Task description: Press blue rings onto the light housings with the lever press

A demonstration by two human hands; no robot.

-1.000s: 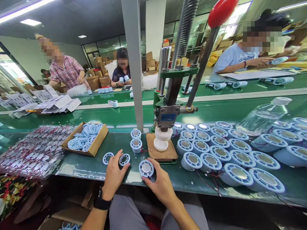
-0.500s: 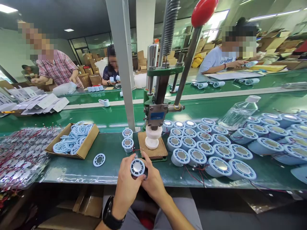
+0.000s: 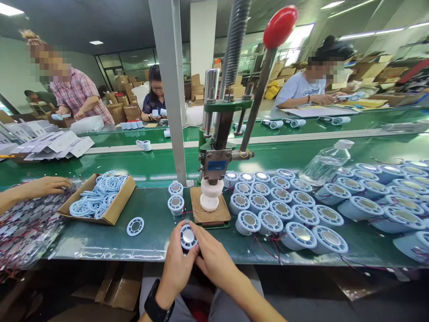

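Near the table's front edge, my left hand [image 3: 179,264] and my right hand [image 3: 214,259] are both closed around a light-blue round housing [image 3: 188,237]. Its slotted rim and silver centre disc face up, while the hands hide its sides. Just beyond stands a green hand press [image 3: 217,161] with a red-knobbed lever and a white round die [image 3: 209,202] on a brown base pad. Two similar blue housings [image 3: 176,205] stand left of the press, one with a red wire. A loose blue slotted ring [image 3: 135,226] lies flat farther left.
Several rows of blue housings [image 3: 281,209] with trailing wires fill the right side, beside a clear bottle [image 3: 326,163]. At left are a carton of blue rings [image 3: 115,210] and wired discs [image 3: 30,223], with another person's hand [image 3: 50,185] over them. Co-workers sit or stand across the bench.
My right hand has closed farther over the housing, its fingers now across the rim. Another person's arm has come in from the left over the wired discs. The view has shifted slightly.
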